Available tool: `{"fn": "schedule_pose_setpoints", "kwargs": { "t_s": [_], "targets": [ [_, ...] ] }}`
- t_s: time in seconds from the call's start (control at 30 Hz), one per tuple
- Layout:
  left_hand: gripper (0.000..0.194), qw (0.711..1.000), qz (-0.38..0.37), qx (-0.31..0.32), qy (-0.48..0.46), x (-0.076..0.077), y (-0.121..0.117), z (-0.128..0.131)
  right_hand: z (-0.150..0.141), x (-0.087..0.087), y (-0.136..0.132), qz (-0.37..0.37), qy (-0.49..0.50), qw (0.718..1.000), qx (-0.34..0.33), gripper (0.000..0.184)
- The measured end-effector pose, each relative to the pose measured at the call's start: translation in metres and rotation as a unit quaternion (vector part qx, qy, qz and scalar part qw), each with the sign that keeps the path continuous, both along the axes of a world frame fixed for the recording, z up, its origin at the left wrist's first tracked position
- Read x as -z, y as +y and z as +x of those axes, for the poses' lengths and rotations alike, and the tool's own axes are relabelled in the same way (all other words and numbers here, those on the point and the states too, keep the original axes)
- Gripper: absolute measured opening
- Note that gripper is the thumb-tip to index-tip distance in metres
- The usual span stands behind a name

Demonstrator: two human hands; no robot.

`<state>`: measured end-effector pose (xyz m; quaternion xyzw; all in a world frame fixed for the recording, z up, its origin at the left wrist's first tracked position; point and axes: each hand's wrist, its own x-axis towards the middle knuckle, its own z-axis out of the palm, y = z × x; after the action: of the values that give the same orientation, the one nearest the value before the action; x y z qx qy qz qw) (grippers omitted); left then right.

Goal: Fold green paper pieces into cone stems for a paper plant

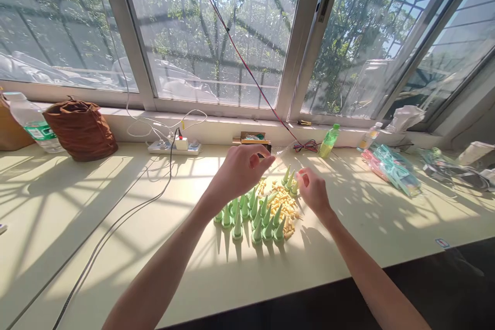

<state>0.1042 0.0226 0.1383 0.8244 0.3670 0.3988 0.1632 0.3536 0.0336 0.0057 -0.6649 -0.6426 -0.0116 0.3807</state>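
My left hand [242, 167] is raised over the back of a group of green cones [237, 224], its thumb and forefinger pinched together. Anything between those fingertips is too small to make out. Lower and to the right, my right hand [315, 192] has its fingers curled closed beside a few more green cones [286, 175] at the back. Whether its fingertips grip something is unclear. Between the cones lies a loose heap of small yellow pegs [282, 203]. Most of the cones stand upright on round bases, point up.
Along the window sill side are a power strip [174, 148] with cables, a small open box [255, 139], a coil of red and black wire [307, 145] and a green bottle [329, 142]. A brown cloth bag [81, 131] stands left; plastic-wrapped packs [394, 170] lie right.
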Motion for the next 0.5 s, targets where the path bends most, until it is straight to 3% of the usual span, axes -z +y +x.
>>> {"fn": "schedule_pose_setpoints", "kwargs": {
  "t_s": [0.2, 0.37, 0.5],
  "targets": [
    [0.028, 1.000, -0.012, -0.003, 0.005, 0.000, 0.000, 0.000, -0.040, 0.008, 0.029, -0.110, -0.050, 0.967, -0.223, 0.015],
    [0.029, 1.000, -0.020, 0.004, 0.010, 0.000, 0.000, -0.001, -0.060, 0.022, 0.071, -0.149, -0.091, 0.942, -0.286, 0.011],
    [0.028, 1.000, -0.026, -0.003, 0.009, -0.001, 0.001, -0.003, -0.070, 0.033, 0.084, -0.171, -0.119, 0.928, -0.310, 0.027]
  ]
}}
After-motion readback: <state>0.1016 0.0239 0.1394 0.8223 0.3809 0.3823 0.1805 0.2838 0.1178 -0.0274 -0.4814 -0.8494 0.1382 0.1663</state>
